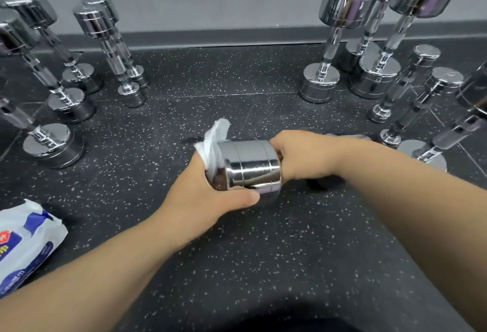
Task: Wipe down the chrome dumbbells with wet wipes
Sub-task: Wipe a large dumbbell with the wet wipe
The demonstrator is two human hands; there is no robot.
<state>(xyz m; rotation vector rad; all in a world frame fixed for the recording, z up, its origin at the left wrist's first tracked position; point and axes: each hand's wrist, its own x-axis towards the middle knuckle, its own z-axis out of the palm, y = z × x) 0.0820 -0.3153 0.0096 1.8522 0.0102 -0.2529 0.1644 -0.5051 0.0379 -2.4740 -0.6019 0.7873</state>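
Note:
A chrome dumbbell [250,165] lies sideways just above the dark speckled floor in the middle of the view. My right hand [303,156] is wrapped around its handle, which is hidden, as is most of its far head. My left hand [208,189] presses a white wet wipe [214,139] against the end face of the near head, thumb underneath the head. The wipe sticks up above my fingers.
Several chrome dumbbells stand on end at the left [56,144] and at the right [320,84] along the grey wall. A white and blue pack of wet wipes [26,242] lies on the floor at the lower left.

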